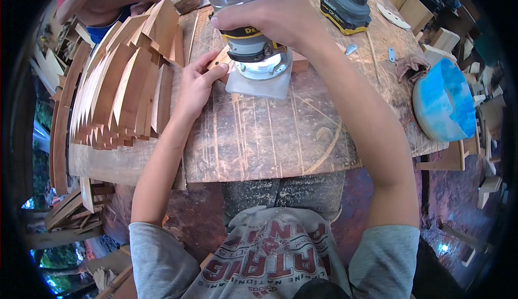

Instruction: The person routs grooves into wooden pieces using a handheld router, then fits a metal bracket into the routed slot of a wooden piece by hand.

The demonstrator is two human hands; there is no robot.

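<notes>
My right hand (286, 18) is wrapped round the body of a yellow and grey compact router (251, 51), which stands upright near the far middle of the worktable. Its clear square base plate (259, 86) rests over a piece of wood (300, 62) that shows on both sides of it. To the left of the router, my left hand (195, 83) grips the near-left end of that wood between thumb and fingers. The router's bit and most of the wood are hidden under the base.
Stacked curved wooden pieces (116, 86) fill the table's left side. A cordless tool with a battery (345, 10) stands at the far right. A blue and white round container (445, 102) and a brown cloth (413, 68) lie at the right edge. Another person's leg (116, 5) shows at far left.
</notes>
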